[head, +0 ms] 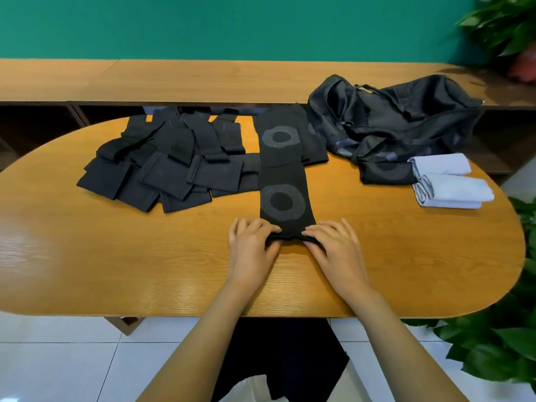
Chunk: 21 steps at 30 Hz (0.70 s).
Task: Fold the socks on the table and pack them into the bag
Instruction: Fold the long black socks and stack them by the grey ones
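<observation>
A long black sock [282, 181] with grey ring patterns lies stretched away from me in the middle of the oval wooden table [116, 256]. My left hand [251, 248] and my right hand [333, 248] pinch its near end, left and right corner, between fingers and thumb. A heap of black socks [162, 166] lies at the back left. A black mesh bag [397, 117] sits slumped at the back right. A folded black sock [387, 171] rests in front of the bag.
Two rolled pale blue socks [452, 181] lie at the right, near the table's edge. A wooden shelf [203, 79] runs behind the table under a green wall. Green plants [493, 343] stand at the right. White floor tiles lie below.
</observation>
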### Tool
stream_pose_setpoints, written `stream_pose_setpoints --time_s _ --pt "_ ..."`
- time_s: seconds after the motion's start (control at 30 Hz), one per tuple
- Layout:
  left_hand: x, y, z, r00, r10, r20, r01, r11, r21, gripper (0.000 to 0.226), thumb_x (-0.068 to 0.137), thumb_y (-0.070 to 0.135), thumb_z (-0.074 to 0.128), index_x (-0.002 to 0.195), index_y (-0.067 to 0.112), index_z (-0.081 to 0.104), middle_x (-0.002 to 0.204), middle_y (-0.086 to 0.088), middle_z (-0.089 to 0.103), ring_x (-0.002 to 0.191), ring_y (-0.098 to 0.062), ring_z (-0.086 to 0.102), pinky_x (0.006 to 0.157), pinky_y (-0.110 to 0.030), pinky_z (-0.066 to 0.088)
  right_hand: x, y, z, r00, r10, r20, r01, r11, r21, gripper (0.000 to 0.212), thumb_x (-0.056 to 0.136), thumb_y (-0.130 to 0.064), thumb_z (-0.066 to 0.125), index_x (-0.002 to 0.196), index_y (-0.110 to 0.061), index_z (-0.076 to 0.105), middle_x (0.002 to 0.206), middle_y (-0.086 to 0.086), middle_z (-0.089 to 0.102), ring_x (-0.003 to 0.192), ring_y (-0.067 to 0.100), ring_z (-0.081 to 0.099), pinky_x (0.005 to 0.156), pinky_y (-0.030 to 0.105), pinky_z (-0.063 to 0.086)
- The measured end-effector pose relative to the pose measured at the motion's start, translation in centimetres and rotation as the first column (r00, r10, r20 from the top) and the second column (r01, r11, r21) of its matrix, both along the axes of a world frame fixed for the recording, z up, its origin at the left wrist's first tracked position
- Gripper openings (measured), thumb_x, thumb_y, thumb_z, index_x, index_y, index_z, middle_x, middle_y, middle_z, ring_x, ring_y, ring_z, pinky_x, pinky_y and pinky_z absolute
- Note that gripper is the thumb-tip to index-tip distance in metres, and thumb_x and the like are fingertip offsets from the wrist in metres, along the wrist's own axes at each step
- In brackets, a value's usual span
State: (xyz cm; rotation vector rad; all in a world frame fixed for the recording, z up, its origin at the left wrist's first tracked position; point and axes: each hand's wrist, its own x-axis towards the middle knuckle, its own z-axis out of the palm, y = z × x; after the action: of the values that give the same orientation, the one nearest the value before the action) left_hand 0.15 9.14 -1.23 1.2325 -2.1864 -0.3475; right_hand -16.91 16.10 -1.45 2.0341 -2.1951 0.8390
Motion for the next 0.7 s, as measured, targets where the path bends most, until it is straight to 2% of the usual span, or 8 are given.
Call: stream_pose_setpoints --time_s 0.17,0.47,0.57,0.7 --pt "0.15 0.17 0.09 0.999 0.023 -0.044 -0.023 1.0 -0.007 0.02 0.083 0.024 0.074 0.102 0.022 0.068 0.097 0.01 0.062 0.101 -0.013 0.049 0.098 -0.024 0.019 -0.11 0.27 -0.12 0.998 -0.05 0.024 0.05 0.999 0.0 0.022 0.091 -0.025 0.065 0.113 -0.027 0.069 0.115 -0.01 0.067 0.114 0.011 0.055 0.113 0.036 0.021" --pt "0.29 0.22 -0.23 0.996 0.038 -0.086 -0.036 0.999 0.032 0.014 0.087 0.028 0.07 0.1 0.024 0.071 0.096 0.011 0.066 0.099 -0.012 0.051 0.1 -0.035 0.028 0.01 0.51 -0.11 0.992 -0.091 0.088 0.096 0.994 -0.051 0.02 0.089 -0.021 0.069 0.109 -0.022 0.071 0.105 -0.005 0.07 0.104 0.017 0.059 0.106 0.037 0.027" --pt "0.35 0.28 -0.23 0.993 0.035 -0.114 -0.032 0.999 0.032 0.01 0.088 0.03 0.068 0.096 0.025 0.07 0.093 0.012 0.064 0.096 -0.011 0.049 0.098 -0.035 0.029 0.15 0.56 0.04 0.987 -0.113 0.112 0.122 0.99 -0.076 0.019 0.089 -0.021 0.068 0.108 -0.02 0.072 0.099 -0.003 0.069 0.098 0.018 0.06 0.105 0.039 0.029" --pt "0.41 0.33 -0.19 0.988 0.075 -0.134 -0.069 0.996 0.053 0.011 0.09 0.033 0.064 0.085 0.023 0.066 0.081 0.013 0.061 0.088 -0.009 0.05 0.097 -0.032 0.028 0.31 0.76 0.42 0.974 -0.151 0.17 0.171 0.98 -0.104 0.022 0.09 -0.024 0.067 0.11 -0.017 0.072 0.088 -0.01 0.057 0.088 0.01 0.048 0.097 0.048 0.043"
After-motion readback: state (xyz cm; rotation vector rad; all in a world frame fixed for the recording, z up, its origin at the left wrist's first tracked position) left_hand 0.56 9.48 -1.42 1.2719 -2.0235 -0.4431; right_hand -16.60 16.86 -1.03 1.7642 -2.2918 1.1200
